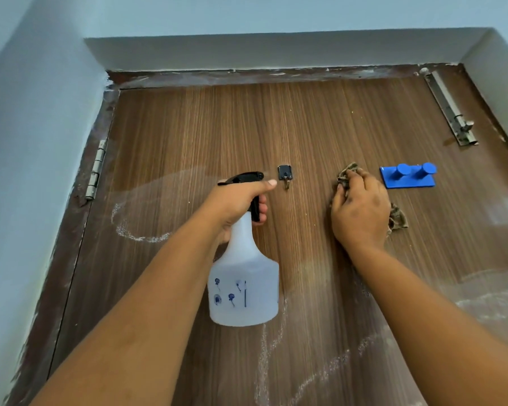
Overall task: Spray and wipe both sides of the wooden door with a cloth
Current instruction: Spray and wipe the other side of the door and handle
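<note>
Wooden door (305, 127), grain vertical, fills my view. Spray bottle (244, 288): white, upright long axis, black nozzle pointing to 9 o'clock; blue pictograms only, no writing I can read. Left hand (241, 200) is clamped round its neck, fingers curled on the trigger. Right hand (359, 209), at 3 o'clock of the bottle, presses the brown cloth (396, 218) flat against the door, fingers spread.
</note>
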{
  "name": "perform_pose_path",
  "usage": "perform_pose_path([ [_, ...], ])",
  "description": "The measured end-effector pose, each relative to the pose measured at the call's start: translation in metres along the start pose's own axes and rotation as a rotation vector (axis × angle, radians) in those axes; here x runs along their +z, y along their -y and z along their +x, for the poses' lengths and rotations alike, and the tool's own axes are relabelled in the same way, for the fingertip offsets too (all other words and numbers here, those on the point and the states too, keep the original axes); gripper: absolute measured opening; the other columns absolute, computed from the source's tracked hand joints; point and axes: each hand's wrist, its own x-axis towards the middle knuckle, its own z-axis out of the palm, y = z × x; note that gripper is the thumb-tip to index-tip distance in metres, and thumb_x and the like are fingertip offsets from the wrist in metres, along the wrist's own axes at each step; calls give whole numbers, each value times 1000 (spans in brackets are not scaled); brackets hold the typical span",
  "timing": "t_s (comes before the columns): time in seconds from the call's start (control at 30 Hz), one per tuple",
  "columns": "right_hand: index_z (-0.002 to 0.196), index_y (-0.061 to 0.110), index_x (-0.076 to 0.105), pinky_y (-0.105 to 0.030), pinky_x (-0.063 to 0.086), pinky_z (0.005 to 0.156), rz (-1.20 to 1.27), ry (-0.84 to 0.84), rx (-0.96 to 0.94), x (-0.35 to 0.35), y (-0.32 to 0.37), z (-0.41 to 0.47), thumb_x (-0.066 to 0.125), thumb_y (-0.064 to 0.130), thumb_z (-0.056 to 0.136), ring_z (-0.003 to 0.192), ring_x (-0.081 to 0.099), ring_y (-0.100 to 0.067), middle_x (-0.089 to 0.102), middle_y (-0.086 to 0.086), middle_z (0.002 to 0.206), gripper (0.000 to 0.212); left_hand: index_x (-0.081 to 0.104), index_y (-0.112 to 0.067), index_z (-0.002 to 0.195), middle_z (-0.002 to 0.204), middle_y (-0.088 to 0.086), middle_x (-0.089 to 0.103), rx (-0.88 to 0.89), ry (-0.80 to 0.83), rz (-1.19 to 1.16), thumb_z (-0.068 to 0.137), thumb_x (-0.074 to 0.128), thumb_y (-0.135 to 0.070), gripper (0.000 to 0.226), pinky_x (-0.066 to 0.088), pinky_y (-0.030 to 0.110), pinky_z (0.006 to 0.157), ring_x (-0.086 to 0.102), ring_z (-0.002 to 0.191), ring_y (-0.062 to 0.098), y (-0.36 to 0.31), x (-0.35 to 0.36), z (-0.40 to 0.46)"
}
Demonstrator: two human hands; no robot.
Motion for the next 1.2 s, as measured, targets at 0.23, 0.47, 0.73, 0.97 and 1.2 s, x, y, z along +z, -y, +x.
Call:
perform_pose_path([
  [0.23,131,12,56,-39,42,98,129,114,-19,-4,0,10,57,26,95,115,52,-24,59,-7,124,38,62,-7,77,64,5,60,-95,-22,-13,91,71,-25,24,53,30,59,57,54,17,7,12,12],
  [0.47,128,14,63,-44,46,97,296,412,-509,10,41,67,58,18,93,112,56,-28,61,-7,121,35,62,-1,88,71,11,58,-118,-59,-274,92,69,-21,22,54,24,47,58,54,18,25,23,12],
  [0.73,117,18,71,-49,48,90,184,396,-620,18,22,63,61,7,90,105,56,-29,65,-3,115,31,63,-2,86,73,11,59,-114,-3,-250,94,66,-22,22,53,23,46,59,55,18,32,15,14],
  [0.97,139,27,54,-47,38,85,-150,345,-558,17,48,51,48,16,94,115,42,-31,50,-4,129,46,62,-2,93,76,12,56,-87,-25,-256,95,64,-20,18,51,21,43,57,55,18,31,21,12],
  [1.2,144,27,48,-47,39,84,-233,377,-551,6,50,47,44,17,95,114,40,-30,46,-5,128,50,61,-2,96,75,11,55,-95,-13,-277,94,65,-21,19,51,21,44,56,53,17,32,20,12],
])
